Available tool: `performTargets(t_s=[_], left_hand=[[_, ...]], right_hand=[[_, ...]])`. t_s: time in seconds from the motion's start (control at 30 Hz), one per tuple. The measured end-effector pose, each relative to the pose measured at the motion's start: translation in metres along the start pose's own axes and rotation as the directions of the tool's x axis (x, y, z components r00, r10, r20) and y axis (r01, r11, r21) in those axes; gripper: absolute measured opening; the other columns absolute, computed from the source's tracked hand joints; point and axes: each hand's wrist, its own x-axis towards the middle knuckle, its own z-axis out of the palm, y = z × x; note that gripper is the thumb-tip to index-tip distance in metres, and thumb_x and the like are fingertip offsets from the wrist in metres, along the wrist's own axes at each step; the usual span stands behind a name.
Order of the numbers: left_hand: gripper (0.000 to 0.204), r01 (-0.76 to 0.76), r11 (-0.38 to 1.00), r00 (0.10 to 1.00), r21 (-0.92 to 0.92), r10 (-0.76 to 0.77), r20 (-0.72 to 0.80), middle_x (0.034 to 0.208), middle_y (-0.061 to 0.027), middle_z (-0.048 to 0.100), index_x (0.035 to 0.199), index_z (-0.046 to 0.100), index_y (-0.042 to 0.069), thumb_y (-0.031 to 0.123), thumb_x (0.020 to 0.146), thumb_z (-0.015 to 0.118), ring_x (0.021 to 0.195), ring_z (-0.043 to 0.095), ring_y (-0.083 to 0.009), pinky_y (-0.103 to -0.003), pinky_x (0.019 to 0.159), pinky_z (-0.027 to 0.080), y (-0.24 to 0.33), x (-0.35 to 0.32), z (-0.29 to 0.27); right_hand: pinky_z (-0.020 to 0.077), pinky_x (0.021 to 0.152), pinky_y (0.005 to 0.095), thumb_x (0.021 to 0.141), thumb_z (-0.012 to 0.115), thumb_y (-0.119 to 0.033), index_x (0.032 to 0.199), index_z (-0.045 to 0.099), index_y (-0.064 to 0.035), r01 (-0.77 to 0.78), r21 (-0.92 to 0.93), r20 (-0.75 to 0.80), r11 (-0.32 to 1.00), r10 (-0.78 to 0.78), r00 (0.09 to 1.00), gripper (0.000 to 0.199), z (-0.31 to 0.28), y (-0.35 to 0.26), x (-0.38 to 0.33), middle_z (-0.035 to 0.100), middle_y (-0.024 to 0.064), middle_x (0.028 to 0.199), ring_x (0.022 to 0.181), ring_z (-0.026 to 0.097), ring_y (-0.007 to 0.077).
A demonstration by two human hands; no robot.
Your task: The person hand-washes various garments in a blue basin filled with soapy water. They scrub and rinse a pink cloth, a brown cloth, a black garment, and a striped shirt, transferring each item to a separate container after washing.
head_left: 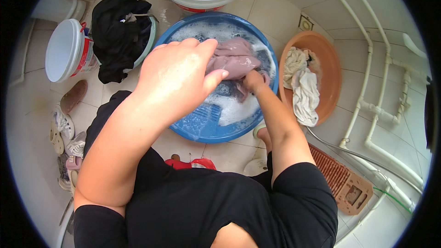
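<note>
A mauve-pink wet garment with small pale lettering lies bunched in a round blue tub of foamy water. My right hand is closed on the garment's right side, its fingertips hidden in the folds. Much closer to the camera, my left hand is above the tub's left part, back upward and wet. Its thumb stands out to the right, overlapping the view of the garment. The other fingers bend away out of sight, so whether they grip cloth cannot be seen. Ridges of a washboard show inside the tub.
An orange basin with white clothes stands right. Dark clothes heap over a container, beside a white bucket. Behind is another bucket with brownish cloth. Shoes line the left; pipes and a brown washboard are right.
</note>
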Motion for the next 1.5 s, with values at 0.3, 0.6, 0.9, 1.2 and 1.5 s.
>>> performTargets(t_s=[0.3, 0.6, 0.9, 1.2, 1.5], left_hand=[[0.046, -0.006, 1.0, 1.0, -0.012, 0.006, -0.03, 0.1, -0.0164, 0.061, 0.113, 0.053, 0.005, 0.038, 0.082, 0.056, 0.094, 0.058, -0.031, -0.04, 0.078, 0.047, -0.007, -0.017, -0.014], [0.049, 0.023, 1.0, 1.0, -0.011, -0.023, -0.013, 0.103, -0.0147, 0.061, 0.117, 0.052, 0.007, 0.041, 0.082, 0.055, 0.097, 0.058, -0.0287, -0.04, 0.079, 0.048, -0.011, -0.025, -0.023], [0.041, 0.042, 0.999, 0.994, 0.02, -0.039, -0.106, 0.094, -0.0131, 0.064, 0.104, 0.058, 0.005, 0.039, 0.082, 0.056, 0.089, 0.062, -0.0281, -0.04, 0.074, 0.05, -0.02, -0.023, -0.005], [0.047, 0.023, 0.998, 0.999, 0.063, -0.022, -0.024, 0.102, -0.0164, 0.06, 0.115, 0.054, 0.006, 0.039, 0.081, 0.058, 0.094, 0.058, -0.0308, -0.038, 0.079, 0.047, -0.01, -0.012, -0.007], [0.045, -0.03, 0.997, 0.999, 0.07, 0.028, 0.028, 0.095, -0.016, 0.061, 0.113, 0.054, 0.004, 0.032, 0.079, 0.061, 0.087, 0.058, -0.033, -0.038, 0.072, 0.047, 0.002, 0.002, 0.009]], right_hand=[[0.0465, 0.08, 0.0286, 0.069, 0.048, 0.0, 0.105, 0.051, -0.0021, 0.358, 0.826, -0.448, 0.436, 0.121, 0.886, 0.036, -0.172, -0.112, -0.183, 0.059, 0.006, 0.095, 0.087, 0.057, 0.0151], [0.0491, 0.085, 0.0423, 0.077, 0.042, -0.006, 0.106, 0.051, 0.004, 0.898, 0.399, -0.893, 0.186, -0.146, 0.426, 0.032, -0.367, -0.19, -0.334, 0.058, 0.0191, 0.103, 0.098, 0.058, 0.0305], [0.0456, 0.071, 0.0225, 0.072, 0.052, 0.001, 0.114, 0.046, 0.0006, 0.583, 0.474, -0.744, 0.66, -0.054, 0.666, 0.042, -0.308, -0.17, -0.253, 0.054, 0.0075, 0.099, 0.081, 0.053, 0.0107], [0.0369, 0.092, 0.048, 0.067, 0.063, -0.013, 0.118, 0.05, -0.0097, 0.05, -0.046, -0.575, 0.998, -0.067, 0.816, 0.053, -0.076, -0.076, -0.117, 0.052, 0.0159, 0.114, 0.106, 0.049, 0.0336], [0.0279, 0.102, 0.049, 0.078, 0.054, -0.02, 0.136, 0.033, -0.0207, -0.088, -0.411, -0.117, 0.907, 0.043, 0.992, 0.062, 0.092, -0.028, -0.071, 0.035, 0.0146, 0.137, 0.13, 0.024, 0.0396]])
